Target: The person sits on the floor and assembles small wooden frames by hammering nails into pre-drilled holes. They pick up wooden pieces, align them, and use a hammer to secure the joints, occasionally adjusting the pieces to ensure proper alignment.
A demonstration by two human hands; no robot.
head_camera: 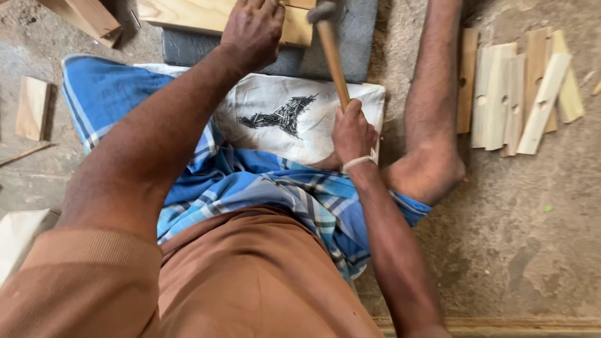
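On the wooden block [188, 15] — left hand [252, 30] pressing, fingers curled | right hand [352, 133] gripping hammer [332, 53] — head above block.

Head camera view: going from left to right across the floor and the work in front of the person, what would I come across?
Small wooden block → left hand pressing on a wooden board → pile of dark nails on white cloth → right hand gripping a hammer → row of pale wooden slats.
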